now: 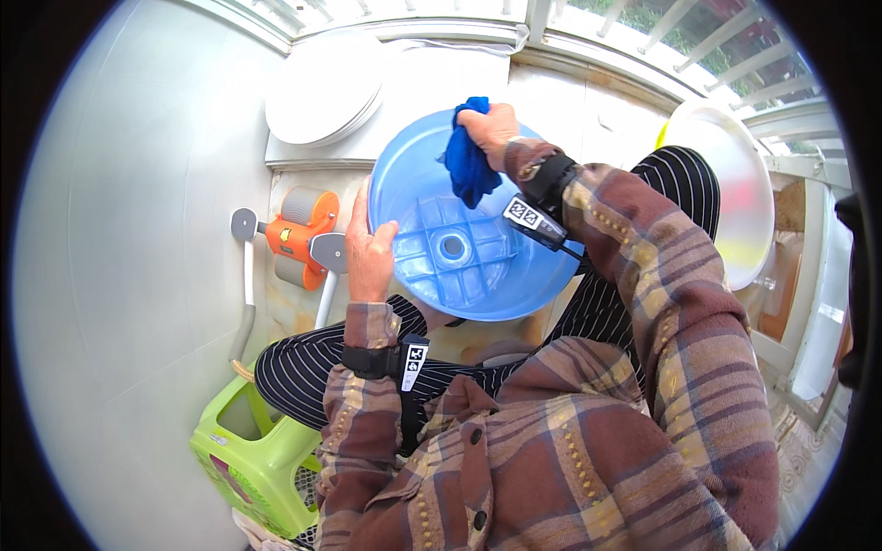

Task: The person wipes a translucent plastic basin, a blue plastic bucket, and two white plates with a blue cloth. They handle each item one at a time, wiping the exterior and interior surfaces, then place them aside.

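Pale tiled walls and a barred window enclose a cramped corner. At the near left stands a green plastic stool (253, 455); farther back, an orange wall fitting (296, 236) with grey handles. The left hand (369, 253) grips the left rim of a round blue basin (459, 248), tilted up over striped trousers. At its far edge, the right hand (489, 129) is closed around a blue cloth (467, 161), pressing it against the basin. To the right leans a white round lid (735, 202).
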`<state>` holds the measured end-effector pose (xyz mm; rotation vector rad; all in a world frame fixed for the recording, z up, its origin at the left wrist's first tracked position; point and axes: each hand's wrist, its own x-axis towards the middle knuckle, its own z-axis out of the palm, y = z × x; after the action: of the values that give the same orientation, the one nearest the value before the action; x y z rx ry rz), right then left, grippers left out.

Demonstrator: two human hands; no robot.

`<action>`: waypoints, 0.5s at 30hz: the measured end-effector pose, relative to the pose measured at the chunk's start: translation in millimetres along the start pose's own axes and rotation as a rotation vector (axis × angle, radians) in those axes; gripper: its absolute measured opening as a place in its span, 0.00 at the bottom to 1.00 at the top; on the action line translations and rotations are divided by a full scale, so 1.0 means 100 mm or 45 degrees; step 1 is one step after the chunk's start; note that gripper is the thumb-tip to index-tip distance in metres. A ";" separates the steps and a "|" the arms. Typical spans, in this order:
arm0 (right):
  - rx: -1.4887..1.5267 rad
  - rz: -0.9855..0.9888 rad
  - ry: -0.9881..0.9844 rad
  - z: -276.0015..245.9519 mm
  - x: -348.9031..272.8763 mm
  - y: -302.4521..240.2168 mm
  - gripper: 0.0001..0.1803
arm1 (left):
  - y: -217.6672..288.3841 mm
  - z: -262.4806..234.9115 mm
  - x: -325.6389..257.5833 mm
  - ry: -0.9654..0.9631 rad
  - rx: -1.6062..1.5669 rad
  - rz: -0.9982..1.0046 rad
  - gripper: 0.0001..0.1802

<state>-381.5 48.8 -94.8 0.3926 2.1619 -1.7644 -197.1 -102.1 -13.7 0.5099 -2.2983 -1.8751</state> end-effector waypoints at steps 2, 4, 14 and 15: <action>0.062 0.061 0.023 -0.17 -0.08 -0.19 0.22 | 0.03 -0.01 0.00 0.011 0.018 0.007 0.36; -0.011 -0.089 0.033 -0.21 -0.20 -0.42 0.21 | 0.05 -0.01 0.00 0.029 0.039 -0.015 0.37; -1.358 -1.546 -0.815 0.51 -0.70 -0.86 0.15 | 0.08 -0.03 -0.06 0.051 0.254 0.015 0.38; -1.387 -1.546 -0.793 0.52 -0.62 -0.87 0.14 | 0.07 -0.03 -0.06 0.049 0.250 0.044 0.38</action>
<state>-356.7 -20.1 -0.7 -1.7115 2.4745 -0.4834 -191.6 -101.5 -5.6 0.5210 -2.4624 -1.6191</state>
